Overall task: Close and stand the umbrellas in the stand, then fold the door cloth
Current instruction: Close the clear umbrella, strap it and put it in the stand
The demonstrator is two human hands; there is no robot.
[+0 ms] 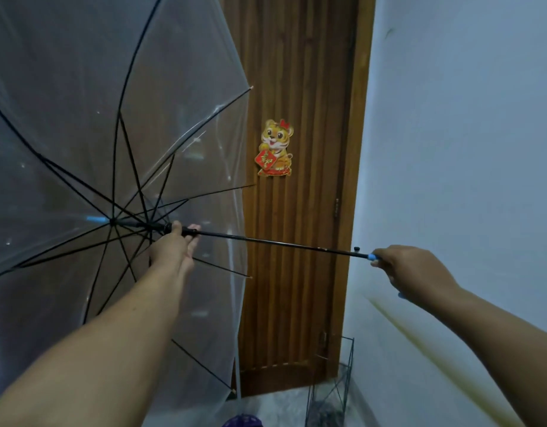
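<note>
While the wooden door (299, 211) and pale wall (466, 149) fill the far side, a clear umbrella (81, 134) spreads open on the left, its black shaft (281, 241) running level toward the right. Down at the near right, a wire stand (333, 386) sits on the floor beside the door. The left hand (176, 246) curls round the shaft by the runner; the right hand (410, 269) grips the blue handle (373, 257). A tiger sticker (275, 148) hangs on the door.

A tiger sticker (275, 147) sits on the wooden door (299, 211) beside a pale wall (466, 149).
</note>
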